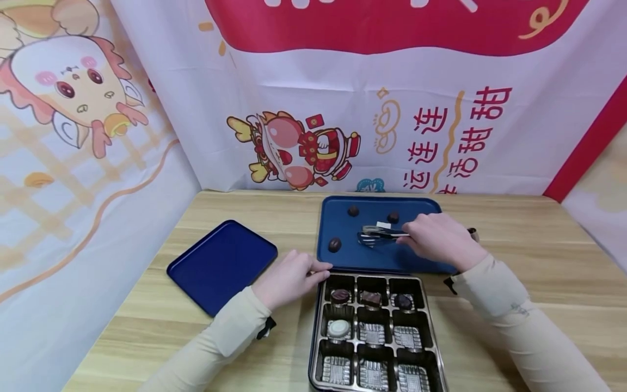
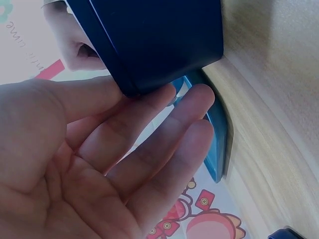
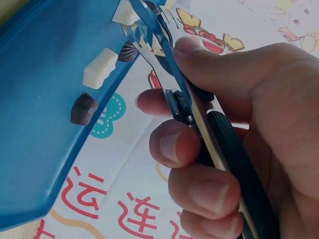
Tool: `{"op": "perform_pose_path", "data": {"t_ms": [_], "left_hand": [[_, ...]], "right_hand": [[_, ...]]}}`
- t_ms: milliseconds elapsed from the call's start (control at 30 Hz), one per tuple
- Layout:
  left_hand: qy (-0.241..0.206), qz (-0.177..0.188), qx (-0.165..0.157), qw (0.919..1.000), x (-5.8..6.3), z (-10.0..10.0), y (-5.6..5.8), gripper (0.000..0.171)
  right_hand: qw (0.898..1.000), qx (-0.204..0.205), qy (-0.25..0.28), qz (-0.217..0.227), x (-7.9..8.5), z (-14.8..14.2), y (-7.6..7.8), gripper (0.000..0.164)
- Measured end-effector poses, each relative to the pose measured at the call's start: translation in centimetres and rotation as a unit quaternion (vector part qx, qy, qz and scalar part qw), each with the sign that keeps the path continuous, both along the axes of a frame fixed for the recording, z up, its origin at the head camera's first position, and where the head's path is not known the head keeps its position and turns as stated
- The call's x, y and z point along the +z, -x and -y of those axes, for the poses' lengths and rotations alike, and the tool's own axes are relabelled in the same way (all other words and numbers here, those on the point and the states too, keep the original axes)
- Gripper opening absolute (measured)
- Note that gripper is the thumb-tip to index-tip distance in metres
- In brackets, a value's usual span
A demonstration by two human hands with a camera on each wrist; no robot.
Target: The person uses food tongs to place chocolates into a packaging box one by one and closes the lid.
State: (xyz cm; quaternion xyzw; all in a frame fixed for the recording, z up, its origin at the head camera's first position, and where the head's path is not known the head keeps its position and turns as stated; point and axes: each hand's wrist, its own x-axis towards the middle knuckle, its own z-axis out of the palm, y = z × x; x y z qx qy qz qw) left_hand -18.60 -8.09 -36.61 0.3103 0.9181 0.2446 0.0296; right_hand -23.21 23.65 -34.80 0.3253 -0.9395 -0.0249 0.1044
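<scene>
Over the blue tray (image 1: 339,226), the right hand (image 1: 441,240) grips shiny, dark-handled metal tongs (image 1: 389,233).

White backdrop (image 1: 343,81), beyond right hand (image 1: 441,239): two lines of red Chinese characters, turned on their side, running upward. Left line (image 1: 423,151) reads 运连连; right line (image 1: 475,134) reads 活甜甜, part of another character below it at table edge. Teal badge (image 1: 370,185), beyond and left of right hand: white marking, too small to read. Red band (image 1: 367,32), high beyond hand: cut-off white strokes, unreadable. Right wrist view: 运, 连 legible left of hand. Left wrist view: faint slanted Latin letters (image 2: 19,42) above left hand (image 2: 109,159), ending "me", rest blurred.
</scene>
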Motion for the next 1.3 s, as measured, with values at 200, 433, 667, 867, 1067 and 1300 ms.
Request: {"op": "perform_pose_path", "data": {"t_ms": [200,433,667,867,1067,1300], "left_hand": [[0.004,0.002,0.000,1.0000,-0.1,0.0,-0.1,0.025],[0.002,-0.001,0.000,1.0000,-0.1,-0.1,0.0,0.026],[0.003,-0.001,0.000,1.0000,-0.1,-0.1,0.0,0.026],[0.006,-0.009,-0.001,0.9999,0.0,-0.1,0.0,0.025],[0.005,-0.001,-0.004,1.0000,0.1,-0.1,-0.1,0.025],[0.003,-0.002,-0.004,1.0000,0.0,-0.1,0.0,0.026]], "right_hand": [[1.000,0.008,0.000,0.002,0.0,-0.1,-0.1,0.040],[1.000,0.001,-0.001,0.009,0.2,-0.4,0.0,0.039],[1.000,0.003,0.004,0.021,0.5,-0.4,-0.2,0.038],[0.999,-0.001,0.015,0.028,0.9,-0.9,-0.2,0.038],[0.999,0.002,0.016,0.028,1.1,-1.0,-0.3,0.038],[0.998,-0.019,0.016,0.049,1.8,-1.0,-0.6,0.031]]}}
